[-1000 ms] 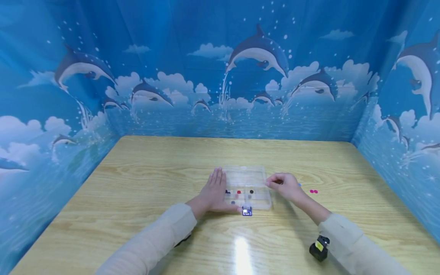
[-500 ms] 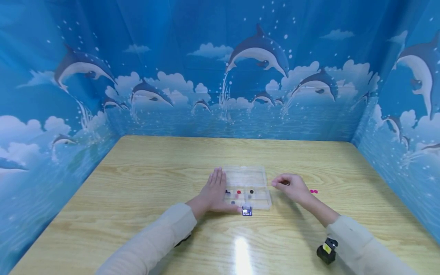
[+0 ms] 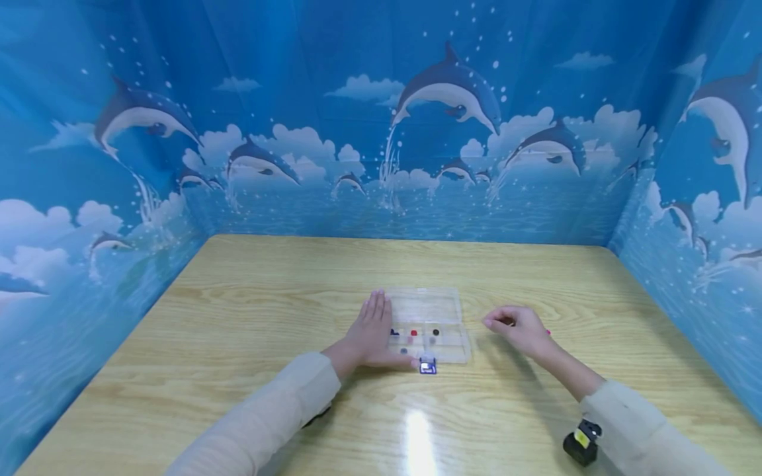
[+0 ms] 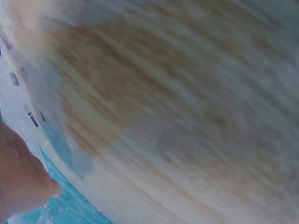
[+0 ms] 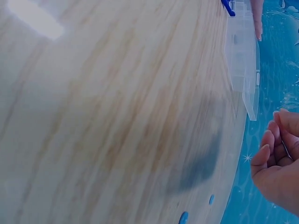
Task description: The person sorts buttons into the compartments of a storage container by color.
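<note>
Flat along the left side of an open clear plastic compartment box point(image 3: 454, 352), my left hand point(image 3: 370, 334) keeps its fingers straight. Its thumb reaches to a small blue piece point(image 3: 427, 365) at the front edge. Inside the box lie a red piece point(image 3: 413, 332), a black round piece point(image 3: 436, 332), a navy piece point(image 3: 394, 332) and a grey disc point(image 3: 403, 351). To the right of the box, my right hand point(image 3: 519, 328) is over the table with fingers curled and thumb and fingertips together. I cannot tell whether something tiny is between those tips.
Two small blue discs point(image 5: 183, 218) lie on the wooden table point(image 3: 268, 284) near the right hand in the right wrist view. A pink piece point(image 3: 548, 331) shows just past that hand in the head view. A dolphin-print curtain point(image 3: 333, 119) encloses the table's back and sides.
My right hand has moved right, away from the box's right edge, and now covers the blue disc and most of the pink pieces in the head view. The left hand stays put.
</note>
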Demonstrator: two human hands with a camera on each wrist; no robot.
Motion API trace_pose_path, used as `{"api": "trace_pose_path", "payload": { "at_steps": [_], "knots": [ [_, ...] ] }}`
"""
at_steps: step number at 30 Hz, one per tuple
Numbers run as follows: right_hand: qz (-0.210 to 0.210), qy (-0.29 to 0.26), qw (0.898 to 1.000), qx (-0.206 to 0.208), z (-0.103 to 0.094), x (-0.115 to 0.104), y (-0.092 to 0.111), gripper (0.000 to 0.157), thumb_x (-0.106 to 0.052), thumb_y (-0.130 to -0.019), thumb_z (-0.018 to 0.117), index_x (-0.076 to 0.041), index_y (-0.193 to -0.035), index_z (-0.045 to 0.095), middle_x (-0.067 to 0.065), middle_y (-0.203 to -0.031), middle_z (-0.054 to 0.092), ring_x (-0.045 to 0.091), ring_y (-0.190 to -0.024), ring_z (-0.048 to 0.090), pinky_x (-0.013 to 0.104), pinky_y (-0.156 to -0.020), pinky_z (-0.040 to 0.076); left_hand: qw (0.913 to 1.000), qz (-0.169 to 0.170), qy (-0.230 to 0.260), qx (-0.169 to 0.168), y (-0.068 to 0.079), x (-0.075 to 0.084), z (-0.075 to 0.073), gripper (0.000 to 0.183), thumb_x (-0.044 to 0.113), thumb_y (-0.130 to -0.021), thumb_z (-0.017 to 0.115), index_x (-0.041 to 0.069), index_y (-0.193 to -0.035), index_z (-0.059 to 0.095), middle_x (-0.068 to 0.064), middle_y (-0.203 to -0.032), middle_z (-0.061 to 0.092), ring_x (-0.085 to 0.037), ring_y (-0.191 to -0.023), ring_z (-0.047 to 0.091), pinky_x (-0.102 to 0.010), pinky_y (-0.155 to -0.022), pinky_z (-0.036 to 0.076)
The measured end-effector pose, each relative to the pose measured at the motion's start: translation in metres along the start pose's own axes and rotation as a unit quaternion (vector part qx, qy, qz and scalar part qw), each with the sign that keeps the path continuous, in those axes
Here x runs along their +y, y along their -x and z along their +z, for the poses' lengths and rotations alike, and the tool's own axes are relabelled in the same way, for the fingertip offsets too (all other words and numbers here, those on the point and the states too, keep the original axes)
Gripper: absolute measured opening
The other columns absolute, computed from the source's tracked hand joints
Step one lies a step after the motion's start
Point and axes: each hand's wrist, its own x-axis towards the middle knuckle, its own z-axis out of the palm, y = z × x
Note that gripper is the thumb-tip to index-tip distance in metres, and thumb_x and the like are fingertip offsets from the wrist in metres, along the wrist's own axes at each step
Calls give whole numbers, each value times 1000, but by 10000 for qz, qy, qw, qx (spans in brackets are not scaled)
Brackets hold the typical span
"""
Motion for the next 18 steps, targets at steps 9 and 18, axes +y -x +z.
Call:
{"api": "trace_pose_path", "payload": {
  "at_steps": [9, 18],
  "knots": [
    [-192, 66, 9998, 69, -5, 10, 10, 18, -14, -88, 63, 3, -94, 69, 11, -88, 68, 1, -68, 50, 19, -56, 44, 10000, 32, 34, -21, 2, 1, -3, 126, 79, -69, 53, -5, -147, 1, -23, -154, -7, -34, -144, -7, -40, -119, 4],
    [3, 221, 9997, 55, -12, 19, 18, 21, -17, -89, 62, 1, -97, 69, 9, -89, 68, 1, -71, 51, 20, -57, 45, 10000, -13, 1, -71, 3, 1, -4, 127, 81, -68, 51, -3, -147, -1, -21, -154, -8, -31, -144, -8, -39, -119, 3]
  ]
}}
